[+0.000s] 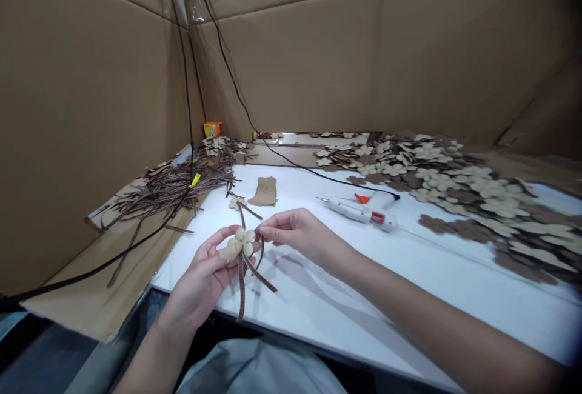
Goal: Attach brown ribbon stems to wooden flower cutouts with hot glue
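Note:
Between the thumb and fingers of my left hand [204, 273] is a cream fabric flower [247, 241] with brown checked ribbon tails [242, 291] hanging below it. My right hand [300, 233] pinches a short piece of brown ribbon [260, 250] at the flower's right side. Whether that piece is joined to the flower I cannot tell. Just beyond my hands, another small cream flower [236, 203] with ribbon tails lies on the white table [309, 315]. A white glue gun [359, 211] with a red trigger lies to the right, its nozzle pointing left.
A heap of brown ribbons [182, 185] lies at the left on cardboard. Cream and brown flower pieces [436, 182] are piled at the right. A cardboard scrap [264, 191] lies mid-table. A black cable [300, 163] crosses to the glue gun. Cardboard walls [318, 66] enclose the back and left.

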A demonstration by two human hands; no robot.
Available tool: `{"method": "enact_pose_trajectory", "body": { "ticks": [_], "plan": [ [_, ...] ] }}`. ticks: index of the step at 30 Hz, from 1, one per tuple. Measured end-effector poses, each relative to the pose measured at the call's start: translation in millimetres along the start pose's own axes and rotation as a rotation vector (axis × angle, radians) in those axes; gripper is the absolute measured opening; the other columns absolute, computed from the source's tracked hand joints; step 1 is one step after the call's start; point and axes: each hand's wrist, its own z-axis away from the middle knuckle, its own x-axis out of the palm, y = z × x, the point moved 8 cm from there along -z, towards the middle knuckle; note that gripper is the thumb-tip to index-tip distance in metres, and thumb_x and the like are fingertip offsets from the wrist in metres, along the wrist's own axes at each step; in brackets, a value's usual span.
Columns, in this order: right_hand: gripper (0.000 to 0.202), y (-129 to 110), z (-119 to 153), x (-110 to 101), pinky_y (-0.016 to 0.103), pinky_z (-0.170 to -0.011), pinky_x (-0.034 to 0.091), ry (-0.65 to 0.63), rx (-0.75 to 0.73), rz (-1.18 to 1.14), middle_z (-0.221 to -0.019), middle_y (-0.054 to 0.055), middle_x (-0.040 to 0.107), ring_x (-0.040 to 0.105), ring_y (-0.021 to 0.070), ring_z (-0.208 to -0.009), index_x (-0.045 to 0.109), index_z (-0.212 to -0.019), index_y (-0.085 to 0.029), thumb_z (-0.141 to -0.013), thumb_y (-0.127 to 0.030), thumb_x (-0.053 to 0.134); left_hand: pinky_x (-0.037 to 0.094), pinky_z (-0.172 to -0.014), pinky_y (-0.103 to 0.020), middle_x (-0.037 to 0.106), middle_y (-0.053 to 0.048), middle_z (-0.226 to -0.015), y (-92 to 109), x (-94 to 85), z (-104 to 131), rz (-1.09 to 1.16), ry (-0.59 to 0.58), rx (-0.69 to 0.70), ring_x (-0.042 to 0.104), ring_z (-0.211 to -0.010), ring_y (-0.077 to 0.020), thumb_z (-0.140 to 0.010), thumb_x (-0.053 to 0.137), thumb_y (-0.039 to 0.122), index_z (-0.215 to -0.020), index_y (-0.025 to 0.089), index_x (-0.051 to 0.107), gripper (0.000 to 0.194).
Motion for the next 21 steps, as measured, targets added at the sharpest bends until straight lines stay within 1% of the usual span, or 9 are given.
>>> {"method": "enact_pose_trajectory", "body": {
  "ticks": [3,6,8,11,15,17,19,21],
  "plan": [
    [0.029,4.0,-0.7,-0.4,0.025,-0.060,0.038,0.012,0.035,0.012,-0.070,0.003,0.066,0.054,0.0143,-0.065,0.071,-0.079,-0.015,-0.073,-0.041,0.061,0.052,-0.077,-0.024,0.068,-0.009,-0.098,0.5,-1.8,0.1,0.007,0.026,0.009,0.066,-0.091,-0.0193,-0.074,0.067,0.013,-0.105,0.014,0.055,0.033],
    [0.028,4.4,-0.3,0.9,0.024,-0.056,0.036,0.013,0.043,0.029,-0.067,0.002,0.064,0.051,0.0132,-0.063,0.070,-0.077,-0.014,-0.073,-0.041,0.061,0.053,-0.075,-0.022,0.069,-0.008,-0.094,1.6,-2.6,0.4,0.015,0.053,0.026,0.067,-0.084,-0.0171,-0.072,0.067,0.011,-0.105,0.014,0.055,0.036],
    [0.029,1.3,0.6,1.0,0.025,-0.057,0.036,0.015,0.021,0.035,-0.067,0.002,0.063,0.051,0.0132,-0.062,0.070,-0.076,-0.014,-0.074,-0.041,0.060,0.052,-0.073,-0.020,0.070,-0.008,-0.091,2.3,-1.8,0.8,0.009,0.053,0.035,0.067,-0.081,-0.0157,-0.071,0.068,0.011,-0.109,0.013,0.054,0.040],
    [0.029,-3.6,1.4,-3.1,0.024,-0.058,0.036,0.046,-0.012,0.033,-0.069,0.002,0.064,0.051,0.0130,-0.063,0.069,-0.075,-0.015,-0.075,-0.041,0.060,0.051,-0.075,-0.019,0.070,-0.009,-0.090,3.8,-1.5,1.4,-0.006,0.048,0.051,0.067,-0.081,-0.0149,-0.070,0.070,0.013,-0.114,0.013,0.051,0.048],
    [0.029,0.3,-0.4,-11.0,0.023,-0.054,0.034,0.092,0.032,0.014,-0.064,0.000,0.061,0.049,0.0104,-0.059,0.069,-0.074,-0.015,-0.073,-0.043,0.062,0.050,-0.076,-0.019,0.071,-0.009,-0.088,5.7,-5.7,2.1,-0.020,0.063,0.082,0.068,-0.080,-0.0161,-0.066,0.074,0.014,-0.118,0.013,0.048,0.058],
    [0.031,3.3,-1.5,-11.3,0.023,-0.057,0.036,0.080,0.056,-0.034,-0.066,0.000,0.062,0.052,0.0112,-0.064,0.069,-0.076,-0.015,-0.071,-0.045,0.064,0.050,-0.073,-0.019,0.071,-0.008,-0.084,5.4,-7.6,2.5,-0.035,0.072,0.088,0.068,-0.078,-0.0164,-0.064,0.076,0.014,-0.118,0.014,0.048,0.061],
    [0.033,5.0,-2.0,-9.5,0.024,-0.065,0.039,0.057,0.072,-0.094,-0.071,0.002,0.064,0.055,0.0126,-0.071,0.069,-0.078,-0.014,-0.069,-0.046,0.067,0.050,-0.070,-0.018,0.072,-0.007,-0.082,5.4,-8.2,3.2,-0.049,0.077,0.097,0.068,-0.077,-0.0161,-0.064,0.076,0.015,-0.118,0.015,0.048,0.061],
    [0.034,5.5,-1.9,-7.9,0.025,-0.072,0.041,0.044,0.084,-0.145,-0.074,0.003,0.065,0.056,0.0129,-0.074,0.070,-0.077,-0.014,-0.066,-0.046,0.069,0.049,-0.068,-0.017,0.071,-0.007,-0.081,5.3,-7.3,4.0,-0.053,0.077,0.103,0.068,-0.075,-0.0155,-0.065,0.075,0.015,-0.119,0.015,0.047,0.061]
  ]
}}
